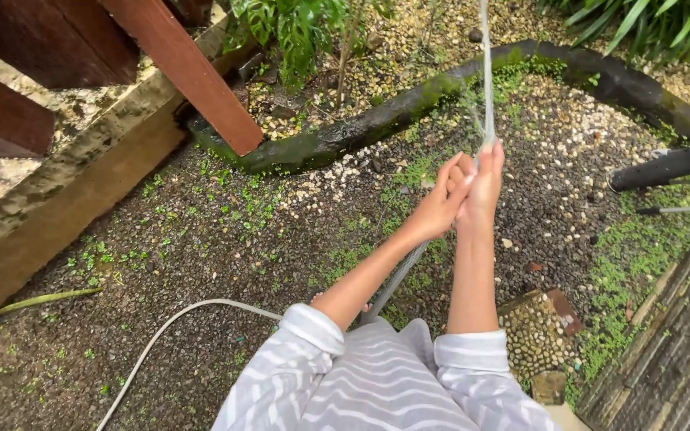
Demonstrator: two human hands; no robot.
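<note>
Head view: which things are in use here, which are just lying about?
In use:
- left hand and right hand, closed together round the hose end
- grey hose between the forearms
- water jet spraying away from the hands

Lying about:
- mossy curved edging
- red wooden post
- black pole
- gravel ground

Hose (397, 279) grey, translucent where it runs to the top of the frame. Sleeves (297, 359) pale grey with white wavy stripes. Gravel (201, 263) dark brown-grey, speckled with green weeds. Curved edging (377, 120) at upper centre black, moss-green patches. Beam (193, 76) at upper left reddish brown.
</note>
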